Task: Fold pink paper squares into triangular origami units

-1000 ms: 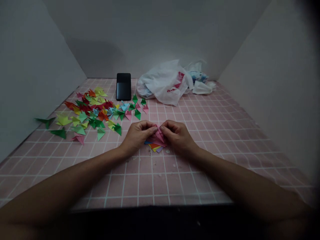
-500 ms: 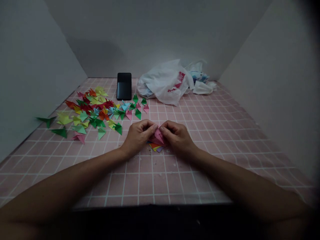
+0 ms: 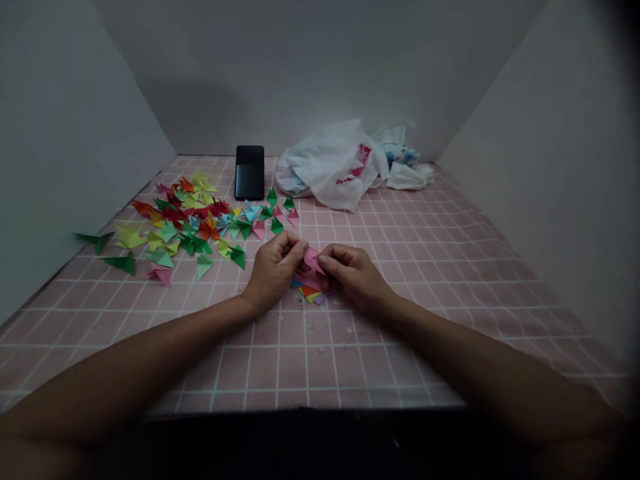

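Your left hand [image 3: 274, 270] and right hand [image 3: 353, 273] pinch one pink folded paper [image 3: 311, 259], seemingly mid-crease; hold its edges aligned and press firmly.

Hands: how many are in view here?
2. The left hand and the right hand meet mid-table, both pinching one pink folded paper above a small stack of coloured sheets. No other hands show.

Dim in here, everything underexposed. Light seems to come from overhead: a soft shadow sits on the back wall [image 3: 300, 73] above the phone [image 3: 249, 173], whose screen shows a faint sheen. Below the phone the pink paper [image 3: 311, 259] reads sharp; far right, the corner blackens.
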Demonstrator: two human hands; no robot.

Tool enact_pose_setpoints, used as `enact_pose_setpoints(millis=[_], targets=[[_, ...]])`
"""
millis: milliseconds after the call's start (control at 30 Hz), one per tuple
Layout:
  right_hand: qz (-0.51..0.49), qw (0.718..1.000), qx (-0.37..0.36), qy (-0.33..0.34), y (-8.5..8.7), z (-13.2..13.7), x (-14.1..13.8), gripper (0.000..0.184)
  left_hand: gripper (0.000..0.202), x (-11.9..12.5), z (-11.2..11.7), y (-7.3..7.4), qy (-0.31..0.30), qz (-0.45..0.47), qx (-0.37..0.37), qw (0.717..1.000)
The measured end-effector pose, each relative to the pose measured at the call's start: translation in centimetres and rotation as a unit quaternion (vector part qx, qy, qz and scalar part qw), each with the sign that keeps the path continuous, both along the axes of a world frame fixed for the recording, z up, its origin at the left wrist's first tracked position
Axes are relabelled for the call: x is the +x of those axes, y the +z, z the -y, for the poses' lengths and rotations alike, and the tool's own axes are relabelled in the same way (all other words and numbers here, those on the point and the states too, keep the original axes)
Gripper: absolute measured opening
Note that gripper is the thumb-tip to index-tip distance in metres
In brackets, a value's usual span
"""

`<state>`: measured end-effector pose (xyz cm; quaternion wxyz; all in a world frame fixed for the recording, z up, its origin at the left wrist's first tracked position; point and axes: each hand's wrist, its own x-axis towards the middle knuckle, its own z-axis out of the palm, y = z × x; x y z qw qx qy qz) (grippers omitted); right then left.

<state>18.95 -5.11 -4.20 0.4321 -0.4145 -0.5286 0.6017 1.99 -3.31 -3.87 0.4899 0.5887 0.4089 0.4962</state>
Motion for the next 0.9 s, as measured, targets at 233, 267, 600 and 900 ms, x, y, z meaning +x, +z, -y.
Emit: enact_pose_setpoints(millis=[233, 267, 600, 900], targets=[[-0.011, 1.0, -0.009, 0.011, 0.13, -0.06, 0.11, 0.034, 0.021, -0.03, -0.21, -0.07, 0.003, 0.024, -0.005, 1.0], [-0.01, 1.0, -0.008, 0.011, 0.1, -0.07, 0.09, 0.033, 0.02, -0.02, -0.22, -0.09, 0.004, 0.023, -0.005, 1.0], [0.044, 0.998, 0.04, -0.013, -0.06, 0.08, -0.17, 0.028, 0.016, 0.18, 0.06, -0.05, 0.041, -0.029, 0.032, 0.998], [0.086, 0.995, 0.052, 0.006, 0.33, 0.29, -0.11, 0.026, 0.018, 0.31, 0.09, -0.28, 0.027, 0.015, -0.017, 0.999]])
